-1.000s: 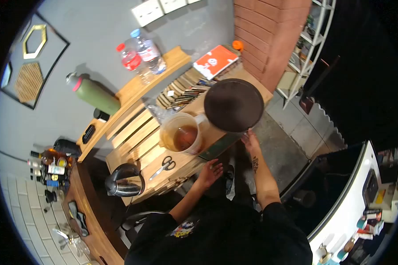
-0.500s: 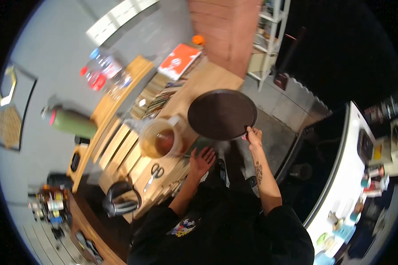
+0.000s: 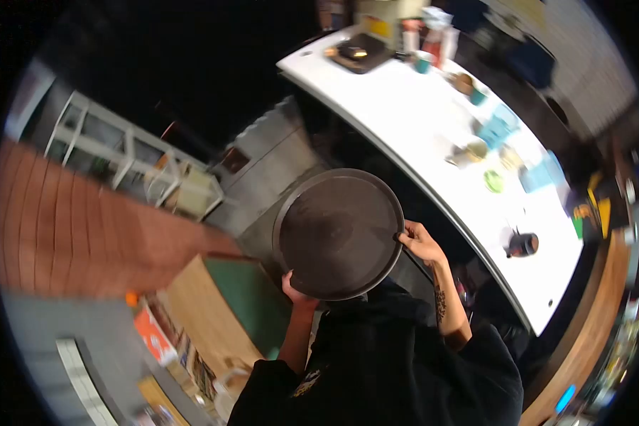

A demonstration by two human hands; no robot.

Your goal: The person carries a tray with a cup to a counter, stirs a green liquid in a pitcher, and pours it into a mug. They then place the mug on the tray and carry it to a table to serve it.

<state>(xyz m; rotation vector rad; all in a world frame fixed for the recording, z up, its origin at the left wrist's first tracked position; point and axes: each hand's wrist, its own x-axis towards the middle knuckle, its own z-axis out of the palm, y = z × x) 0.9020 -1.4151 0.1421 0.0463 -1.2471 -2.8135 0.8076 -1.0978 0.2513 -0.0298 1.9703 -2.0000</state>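
Note:
A round dark brown serving tray [image 3: 339, 231] with a raised rim is held out in front of my body, its inner face showing. My right hand [image 3: 422, 243] grips the tray's right edge, thumb on the inner side and fingers behind. My left hand [image 3: 299, 292] is at the lower left edge, thumb over the rim; its other fingers are hidden beneath the tray. Nothing lies on the tray.
A long white counter [image 3: 412, 131] curves along the right, bearing a jug [image 3: 468, 153], a blue container [image 3: 498, 126] and a dark cup [image 3: 523, 244]. At lower left stands a wooden table [image 3: 209, 312]. A brick pillar [image 3: 85, 220] and white shelf rack [image 3: 124, 153] are farther left.
My view has swung from the wooden table toward the white counter. My left hand, previously open and apart, now holds the tray's edge too. The right hand keeps its hold.

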